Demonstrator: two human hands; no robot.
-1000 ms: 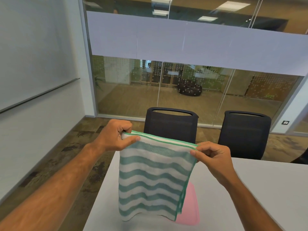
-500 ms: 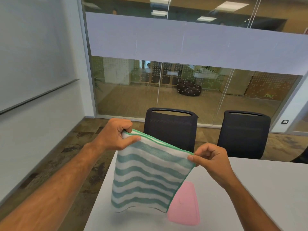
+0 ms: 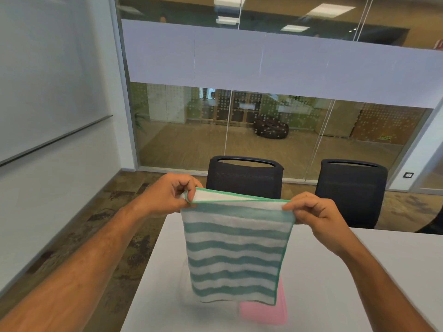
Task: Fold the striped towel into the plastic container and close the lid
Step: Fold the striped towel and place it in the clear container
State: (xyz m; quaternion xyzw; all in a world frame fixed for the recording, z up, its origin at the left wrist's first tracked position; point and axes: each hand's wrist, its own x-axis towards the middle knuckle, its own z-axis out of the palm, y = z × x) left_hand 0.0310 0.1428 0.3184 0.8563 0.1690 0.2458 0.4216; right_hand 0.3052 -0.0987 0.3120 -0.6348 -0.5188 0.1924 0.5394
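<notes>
**Towel held up by its top corners above the counter**

The fingers (image 3: 189,198) of the left hand (image 3: 167,195) are pinching shut on the top left corner of the towel (image 3: 236,245), thumb pressing against the curled fingers. The fingers (image 3: 287,207) of the right hand (image 3: 316,216) are closing the same way on the top right corner. Between the two hands the towel's upper edge is stretching nearly level, and two layers are showing there, so the cloth is hanging doubled. The towel, white with green stripes and a green hem, is hanging straight down from the hands, its lower edge hovering just above the white counter (image 3: 335,283). Behind the towel's lower right corner a pink object (image 3: 263,312) is lying on the counter, blurred and mostly hidden by the towel; what it is I cannot tell. Beyond the towel, two black chairs (image 3: 244,178) are standing at the counter's far side, with a glass wall (image 3: 239,128) behind them.
</notes>
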